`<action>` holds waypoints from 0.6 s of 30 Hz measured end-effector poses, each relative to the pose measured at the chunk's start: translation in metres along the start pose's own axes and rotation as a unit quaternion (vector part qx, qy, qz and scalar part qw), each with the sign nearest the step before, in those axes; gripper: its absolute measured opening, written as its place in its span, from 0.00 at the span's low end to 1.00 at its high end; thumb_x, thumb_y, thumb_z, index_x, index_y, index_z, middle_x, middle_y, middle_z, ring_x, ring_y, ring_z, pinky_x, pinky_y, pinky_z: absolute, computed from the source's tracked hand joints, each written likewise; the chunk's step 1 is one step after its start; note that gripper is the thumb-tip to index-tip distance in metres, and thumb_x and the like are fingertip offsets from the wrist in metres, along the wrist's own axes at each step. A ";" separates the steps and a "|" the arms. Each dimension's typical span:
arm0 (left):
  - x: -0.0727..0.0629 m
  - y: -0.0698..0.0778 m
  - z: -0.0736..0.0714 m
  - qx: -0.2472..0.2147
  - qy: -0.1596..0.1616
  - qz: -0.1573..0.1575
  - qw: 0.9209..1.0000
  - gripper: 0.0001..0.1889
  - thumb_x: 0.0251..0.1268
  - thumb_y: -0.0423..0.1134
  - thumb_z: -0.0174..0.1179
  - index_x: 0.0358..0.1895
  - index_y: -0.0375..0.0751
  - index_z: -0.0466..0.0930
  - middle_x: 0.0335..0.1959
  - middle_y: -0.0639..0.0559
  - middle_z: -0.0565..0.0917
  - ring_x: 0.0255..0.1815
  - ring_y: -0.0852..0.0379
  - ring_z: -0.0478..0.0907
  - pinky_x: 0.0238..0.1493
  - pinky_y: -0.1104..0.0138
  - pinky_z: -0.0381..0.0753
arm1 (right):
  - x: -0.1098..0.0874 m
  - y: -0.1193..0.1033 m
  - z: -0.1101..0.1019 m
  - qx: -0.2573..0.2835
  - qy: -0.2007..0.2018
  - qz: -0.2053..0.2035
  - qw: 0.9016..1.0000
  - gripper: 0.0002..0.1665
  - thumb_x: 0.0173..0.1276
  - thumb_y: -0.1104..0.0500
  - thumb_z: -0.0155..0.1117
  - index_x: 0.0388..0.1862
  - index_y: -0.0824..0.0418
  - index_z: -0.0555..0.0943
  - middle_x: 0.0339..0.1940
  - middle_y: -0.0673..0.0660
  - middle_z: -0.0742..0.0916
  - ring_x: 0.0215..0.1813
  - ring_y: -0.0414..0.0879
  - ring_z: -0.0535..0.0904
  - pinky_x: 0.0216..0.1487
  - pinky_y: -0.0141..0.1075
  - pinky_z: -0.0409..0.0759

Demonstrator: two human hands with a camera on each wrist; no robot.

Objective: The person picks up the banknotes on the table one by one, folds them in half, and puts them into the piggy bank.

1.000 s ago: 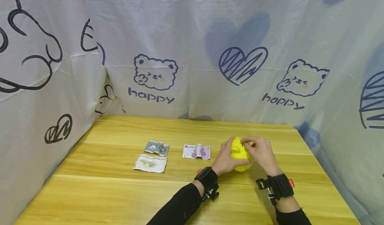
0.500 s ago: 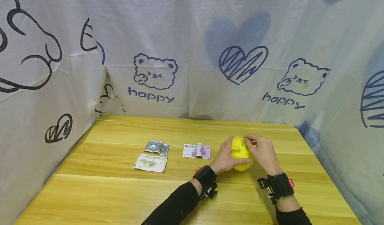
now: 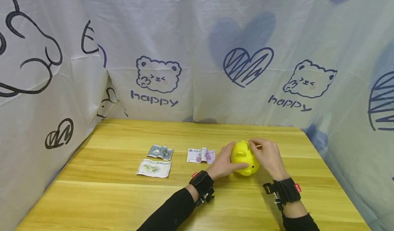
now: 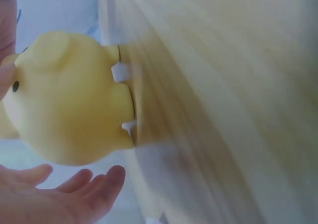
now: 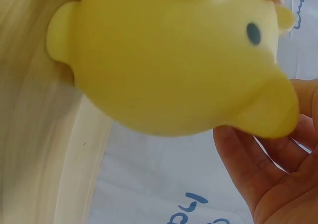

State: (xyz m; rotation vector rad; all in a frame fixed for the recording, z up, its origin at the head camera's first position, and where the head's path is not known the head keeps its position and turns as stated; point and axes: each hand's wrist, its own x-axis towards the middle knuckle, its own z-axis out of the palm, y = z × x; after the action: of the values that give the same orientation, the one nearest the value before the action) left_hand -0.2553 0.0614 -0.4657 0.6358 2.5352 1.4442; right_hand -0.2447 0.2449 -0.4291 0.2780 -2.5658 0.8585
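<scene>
A yellow piggy bank (image 3: 244,157), pig-shaped with ears and small black eyes, stands on its feet on the table. My left hand (image 3: 220,164) holds it from the left, thumb across its near side. The left wrist view shows several fingers (image 4: 89,189) of that hand close along the bank's side. At the top right of the bank my right hand (image 3: 271,155) bends thumb and fingers beside the dark slot. In the right wrist view, its fingers (image 5: 238,159) are partly behind an ear (image 5: 268,107). Whether they pinch anything is hidden.
Left of the piggy bank lies a creased purple banknote (image 3: 201,155). Farther left are a grey-green banknote (image 3: 160,152) and a pale one (image 3: 153,168). A printed cloth (image 3: 197,80) hangs behind and beside the wooden table (image 3: 117,203).
The piggy bank has turned and shifted slightly left, so an eye now shows. My left hand has moved left with it. The right hand stays by the slot, and the banknotes stay put.
</scene>
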 end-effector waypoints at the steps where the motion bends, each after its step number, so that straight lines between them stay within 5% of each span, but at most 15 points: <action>1: -0.001 0.000 -0.002 0.006 -0.002 0.004 1.000 0.49 0.57 0.60 0.67 0.77 0.46 0.53 0.70 0.44 0.68 0.63 0.52 0.71 0.61 0.57 0.75 | 0.000 -0.001 0.000 -0.001 0.000 -0.002 1.000 0.15 0.73 0.58 0.60 0.49 0.66 0.85 0.43 0.63 0.89 0.43 0.55 0.86 0.42 0.48 0.86; 10: -0.014 -0.001 -0.016 0.052 -0.003 0.029 0.998 0.37 0.64 0.55 0.64 0.74 0.48 0.62 0.73 0.46 0.68 0.72 0.48 0.65 0.70 0.50 0.67 | -0.003 -0.011 0.003 -0.013 0.013 -0.050 0.999 0.12 0.71 0.59 0.63 0.47 0.66 0.86 0.41 0.62 0.89 0.40 0.54 0.86 0.40 0.47 0.86; 18: -0.023 -0.007 -0.029 0.088 -0.003 0.054 0.995 0.34 0.65 0.55 0.62 0.71 0.46 0.66 0.70 0.47 0.71 0.69 0.49 0.69 0.68 0.51 0.71 | -0.004 -0.018 0.009 -0.016 0.021 -0.089 0.996 0.10 0.69 0.61 0.64 0.45 0.65 0.86 0.40 0.61 0.89 0.42 0.55 0.86 0.43 0.48 0.85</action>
State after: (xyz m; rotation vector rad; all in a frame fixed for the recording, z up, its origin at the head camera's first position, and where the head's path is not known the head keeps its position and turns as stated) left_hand -0.2469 0.0255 -0.4578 0.8148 2.6821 1.2554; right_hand -0.2380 0.2255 -0.4275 0.4664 -2.4702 0.7486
